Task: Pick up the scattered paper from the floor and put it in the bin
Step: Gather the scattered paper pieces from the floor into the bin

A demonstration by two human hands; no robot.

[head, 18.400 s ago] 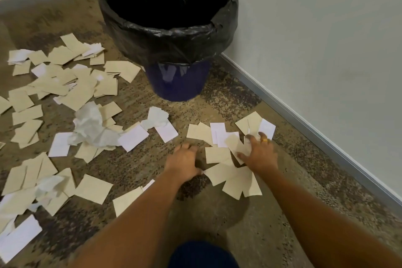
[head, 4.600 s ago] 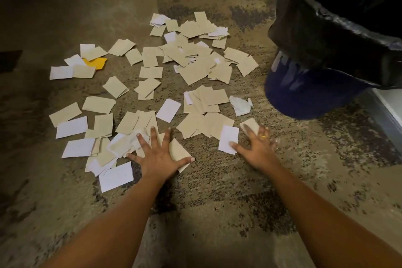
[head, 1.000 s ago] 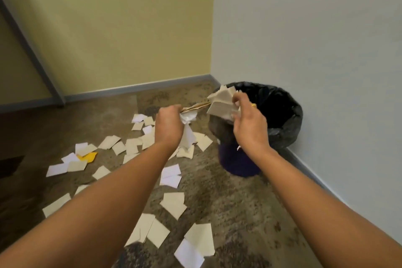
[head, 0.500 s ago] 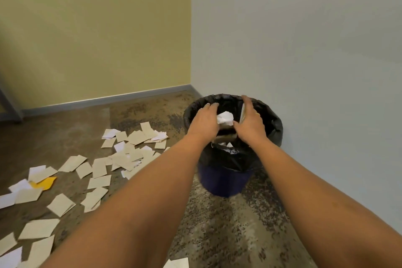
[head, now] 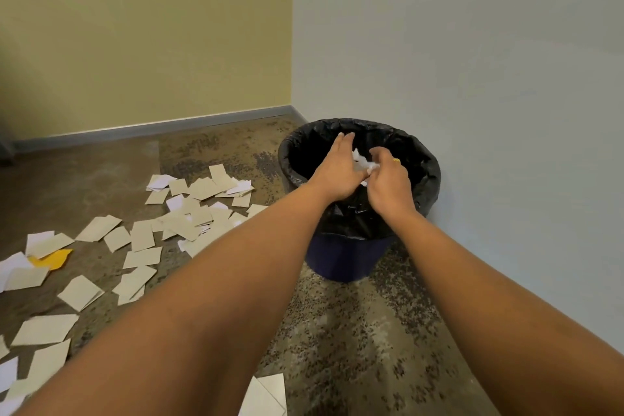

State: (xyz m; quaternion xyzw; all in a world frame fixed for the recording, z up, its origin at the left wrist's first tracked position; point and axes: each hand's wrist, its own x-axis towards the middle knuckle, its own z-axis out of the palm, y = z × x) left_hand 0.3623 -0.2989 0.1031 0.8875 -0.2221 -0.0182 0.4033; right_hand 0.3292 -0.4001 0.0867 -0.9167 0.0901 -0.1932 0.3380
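Nearest you, short of the bin (head: pixel 349 257), two pale sheets (head: pixel 266 395) overlap on the floor (head: pixel 354 348). Left of the bin: one yellow scrap (head: pixel 50 258) among scattered paper (head: pixel 141 240), lying flat and overlapping, too many to count. One bin, upright, mouth up, black liner (head: pixel 422 176). Over its mouth your left hand (head: pixel 336 169) has straight fingers; your right hand (head: pixel 388 186) curls round one crumpled paper wad (head: pixel 358 157), no clear long axis.

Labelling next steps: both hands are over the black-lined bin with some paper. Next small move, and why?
Likely open the right hand: it pinches white crumpled paper beside the open left hand, above the mouth of the blue bin with black plastic liner, so it should drop inside. Beige and white paper sheets on the floor come afterwards.
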